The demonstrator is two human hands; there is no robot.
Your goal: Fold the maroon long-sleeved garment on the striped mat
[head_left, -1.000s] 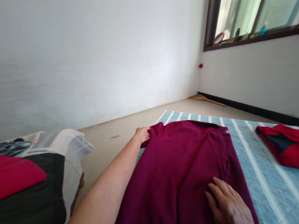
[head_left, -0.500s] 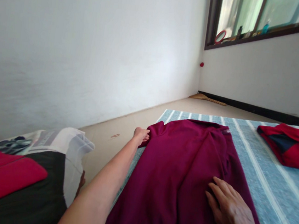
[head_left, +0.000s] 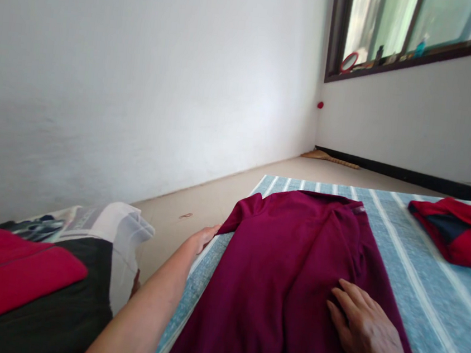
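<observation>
A dark magenta long-sleeved garment (head_left: 268, 270) lies spread over a blue striped sheet (head_left: 412, 296). At its left side, my left hand (head_left: 204, 237) is closed on the end of the sleeve, which stretches out past the sheet's left edge; the fingertips are partly hidden. My right hand (head_left: 365, 328) rests flat on the lower right part of the garment, fingers stretched out and gripping nothing.
To the left are a red folded cloth (head_left: 12, 259), dark fabric (head_left: 83, 261) and a white printed bag (head_left: 108, 222). A folded red and navy garment (head_left: 460, 234) lies on the sheet at right. A broom (head_left: 334, 159) lies in the far corner beneath the window.
My left hand has moved left and toward me, drawing the sleeve out from the garment's side. My right hand stays in place on the fabric. The view has shifted slightly.
</observation>
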